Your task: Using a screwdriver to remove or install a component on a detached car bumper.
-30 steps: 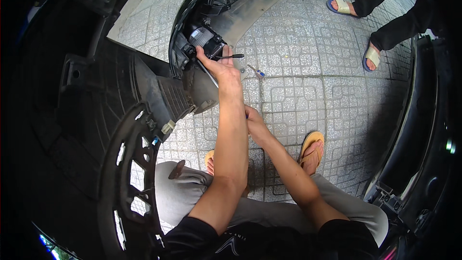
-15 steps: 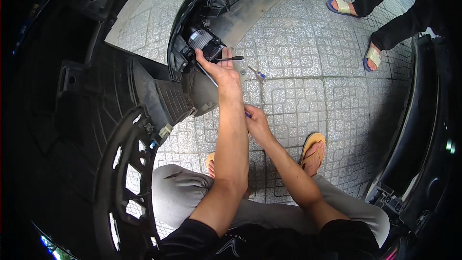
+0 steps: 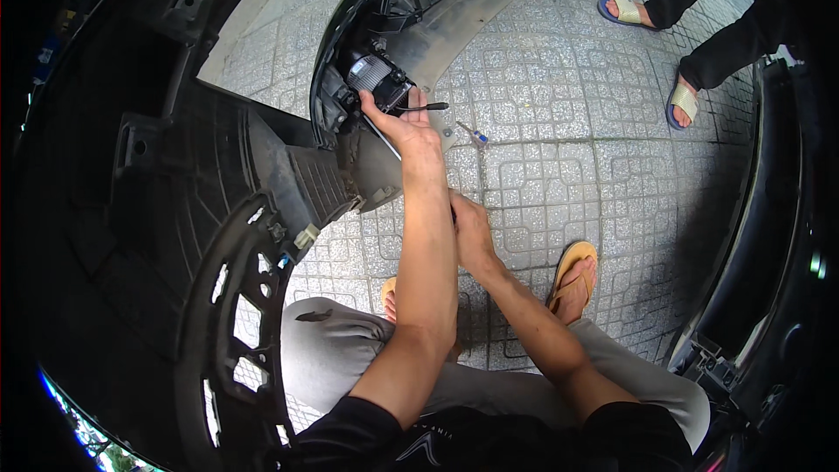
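And there, toward four o'clock, the right hand (image 3: 474,232) has rolled knuckles-up, closed on a slim dark handle (image 3: 454,211) (barely visible past the left forearm (image 3: 427,245)), suggesting it's being turned, while at eleven the left hand (image 3: 412,133) still cradles the grey-and-black finned metal unit (image 3: 374,74).

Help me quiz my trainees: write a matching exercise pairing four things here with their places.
1. Small blue-handled tool
2. Finned grey metal unit
3. Tan flip-flop
4. Small whitish plastic piece

A. By the black perforated frame
B. Under the right foot
C. Loose on the grey paving
D. At the left hand

Pairs: 1-C, 2-D, 3-B, 4-A
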Available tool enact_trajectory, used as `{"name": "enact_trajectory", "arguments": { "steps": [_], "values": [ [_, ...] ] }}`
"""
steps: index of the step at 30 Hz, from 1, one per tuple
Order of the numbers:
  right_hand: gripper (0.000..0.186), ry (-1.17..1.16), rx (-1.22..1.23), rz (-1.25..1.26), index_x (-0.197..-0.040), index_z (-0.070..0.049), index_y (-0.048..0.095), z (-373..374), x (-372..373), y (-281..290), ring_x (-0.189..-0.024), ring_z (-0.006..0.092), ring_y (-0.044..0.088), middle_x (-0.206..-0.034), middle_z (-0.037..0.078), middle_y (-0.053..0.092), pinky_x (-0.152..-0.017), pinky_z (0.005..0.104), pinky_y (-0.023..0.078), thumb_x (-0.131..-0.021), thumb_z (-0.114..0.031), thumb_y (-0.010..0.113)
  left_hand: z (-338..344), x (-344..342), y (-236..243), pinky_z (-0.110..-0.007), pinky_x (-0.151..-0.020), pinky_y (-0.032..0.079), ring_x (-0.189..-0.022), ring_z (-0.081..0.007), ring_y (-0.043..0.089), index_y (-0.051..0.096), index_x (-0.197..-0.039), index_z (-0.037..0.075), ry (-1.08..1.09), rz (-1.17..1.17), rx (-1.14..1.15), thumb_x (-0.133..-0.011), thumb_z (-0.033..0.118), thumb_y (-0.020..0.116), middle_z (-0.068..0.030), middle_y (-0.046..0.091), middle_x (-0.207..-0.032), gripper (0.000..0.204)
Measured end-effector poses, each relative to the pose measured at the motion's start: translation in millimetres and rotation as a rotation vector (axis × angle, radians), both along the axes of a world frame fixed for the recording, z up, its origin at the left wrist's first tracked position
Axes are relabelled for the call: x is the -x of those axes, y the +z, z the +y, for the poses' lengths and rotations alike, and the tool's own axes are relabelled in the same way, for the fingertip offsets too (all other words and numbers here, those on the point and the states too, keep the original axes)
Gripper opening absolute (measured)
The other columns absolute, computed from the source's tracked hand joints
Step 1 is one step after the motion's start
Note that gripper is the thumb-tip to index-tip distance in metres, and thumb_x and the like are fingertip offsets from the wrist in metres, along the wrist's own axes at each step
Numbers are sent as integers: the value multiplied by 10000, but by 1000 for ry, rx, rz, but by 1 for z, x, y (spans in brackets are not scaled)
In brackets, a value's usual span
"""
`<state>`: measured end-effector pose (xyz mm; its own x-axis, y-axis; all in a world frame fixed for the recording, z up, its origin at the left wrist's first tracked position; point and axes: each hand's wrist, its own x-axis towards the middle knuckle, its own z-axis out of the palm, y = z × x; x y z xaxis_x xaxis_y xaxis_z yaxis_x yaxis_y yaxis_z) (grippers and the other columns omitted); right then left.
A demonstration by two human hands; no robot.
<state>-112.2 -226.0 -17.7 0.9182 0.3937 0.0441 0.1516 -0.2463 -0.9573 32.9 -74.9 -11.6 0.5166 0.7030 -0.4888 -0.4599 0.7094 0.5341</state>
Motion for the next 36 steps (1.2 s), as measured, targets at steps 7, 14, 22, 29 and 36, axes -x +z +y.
{"name": "enact_trajectory", "arguments": {
  "steps": [7,14,22,29,36],
  "values": [
    [353,-19,-458,594,-1275,57,627,2,-6,-22,-587,139,610,-887,83,729,-509,279,437,-941,-57,624,-1,-1,-3,-458,-989,536,-1109,-296,588,583,-1255,106,-16,-13,-1,-711,710,775,-110,574,-1228,835],
    [309,59,-591,889,-1250,31,645,-7,-12,-5,-528,24,469,-848,4,690,-449,221,323,-967,-87,604,1,0,-1,-461,-996,536,-1122,-307,587,582,-1257,108,24,-5,-12,-714,705,777,-120,564,-1243,830],
    [356,67,80,194,-1282,7,623,2,-11,-4,-865,247,702,-939,170,735,-788,385,535,-959,-144,605,3,2,-2,-460,-983,538,-1121,-306,586,581,-1252,95,-4,-3,-3,-709,708,779,-122,563,-1238,842],
    [360,126,-328,710,-1292,40,626,-4,-20,-4,-563,121,571,-760,52,654,-501,283,435,-994,-150,559,-5,-2,3,-407,-998,489,-1056,-271,621,588,-1273,120,15,33,1,-731,751,727,-87,628,-1176,843],
    [316,112,-554,931,-1192,21,663,-5,-20,-3,-502,55,500,-733,-2,618,-430,232,358,-1018,-210,536,-2,0,-2,-467,-1014,523,-1166,-316,579,568,-1265,78,3,5,-22,-712,736,755,-126,556,-1251,880]
  ]
}}
